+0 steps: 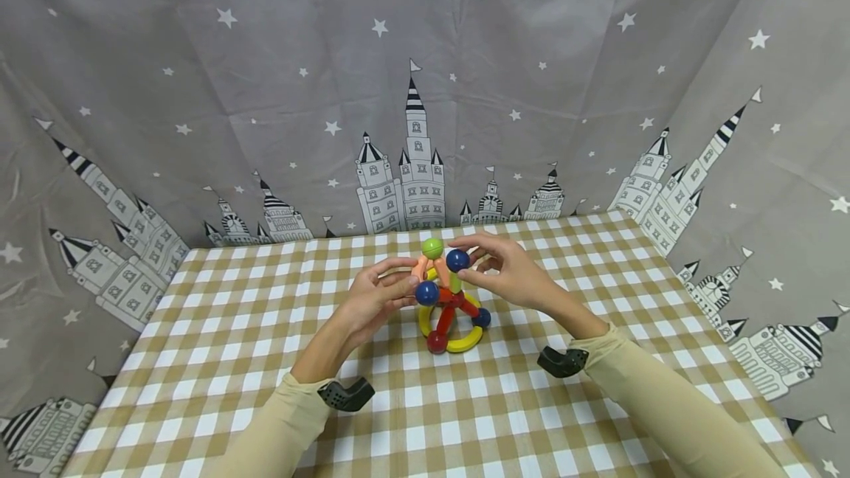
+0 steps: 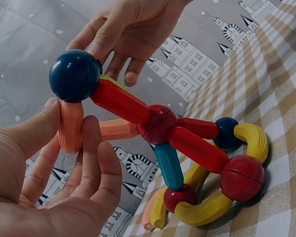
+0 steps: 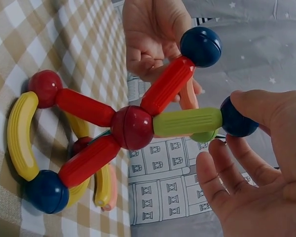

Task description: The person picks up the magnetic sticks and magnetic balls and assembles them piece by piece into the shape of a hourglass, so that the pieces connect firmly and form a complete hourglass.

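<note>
A magnetic stick-and-ball construction stands on the table between both hands. Its red centre ball (image 3: 132,127) joins several red rods, a light green rod (image 3: 187,122) and a teal rod (image 2: 168,167). Curved yellow rods (image 1: 465,341) link red and blue balls into a ring at the base. My left hand (image 1: 372,297) pinches an orange rod (image 2: 71,131) just under a blue ball (image 2: 75,76). With thumb and fingers, my right hand (image 1: 508,271) grips another blue ball (image 3: 238,118) at the light green rod's end. A green ball (image 1: 432,247) tops the orange rods.
A brown-and-white checked cloth (image 1: 252,330) covers the table. Behind it hangs a grey curtain (image 1: 319,57) printed with castles and stars. Loose-looking yellow and orange rod ends (image 3: 104,190) show beside the base. Black wrist cameras (image 1: 347,394) sit on both sleeves.
</note>
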The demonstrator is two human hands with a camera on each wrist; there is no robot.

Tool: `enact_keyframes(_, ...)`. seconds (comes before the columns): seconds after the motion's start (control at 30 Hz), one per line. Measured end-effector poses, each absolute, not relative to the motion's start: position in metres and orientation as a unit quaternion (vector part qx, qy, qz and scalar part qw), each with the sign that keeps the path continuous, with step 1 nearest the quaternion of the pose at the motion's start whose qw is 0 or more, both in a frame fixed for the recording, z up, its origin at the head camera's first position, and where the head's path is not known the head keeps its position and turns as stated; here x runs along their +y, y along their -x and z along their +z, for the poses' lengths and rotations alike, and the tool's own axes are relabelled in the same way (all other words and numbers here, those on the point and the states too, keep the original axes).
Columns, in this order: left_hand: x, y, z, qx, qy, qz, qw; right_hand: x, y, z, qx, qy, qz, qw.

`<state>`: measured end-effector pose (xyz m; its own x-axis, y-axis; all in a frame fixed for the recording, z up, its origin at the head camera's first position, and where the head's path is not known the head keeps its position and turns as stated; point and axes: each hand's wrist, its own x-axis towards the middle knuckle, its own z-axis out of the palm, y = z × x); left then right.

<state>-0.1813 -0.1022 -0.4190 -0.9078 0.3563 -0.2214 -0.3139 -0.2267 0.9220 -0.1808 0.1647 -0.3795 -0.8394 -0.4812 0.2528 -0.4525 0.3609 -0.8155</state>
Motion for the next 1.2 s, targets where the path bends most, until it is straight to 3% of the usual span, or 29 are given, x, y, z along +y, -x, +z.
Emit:
enact_keyframes(0.4, -0.103, 0.181, -0.419, 0.578, -0.015, 0.787, 0.215, 0.181, 0.178, -0.412, 0.841, 0.241, -0.485, 0.014)
enact_keyframes(0.77, -0.102, 0.18, -0.421, 0.573, -0.028, 0.792, 0.207, 0.183, 0.175, -0.459, 0.84, 0.286, -0.46, 0.034)
enact_keyframes(1.2, -0.106, 0.179, -0.421, 0.575, -0.026, 0.791, 0.208, 0.168, 0.173, -0.467, 0.862, 0.258, -0.436, 0.012)
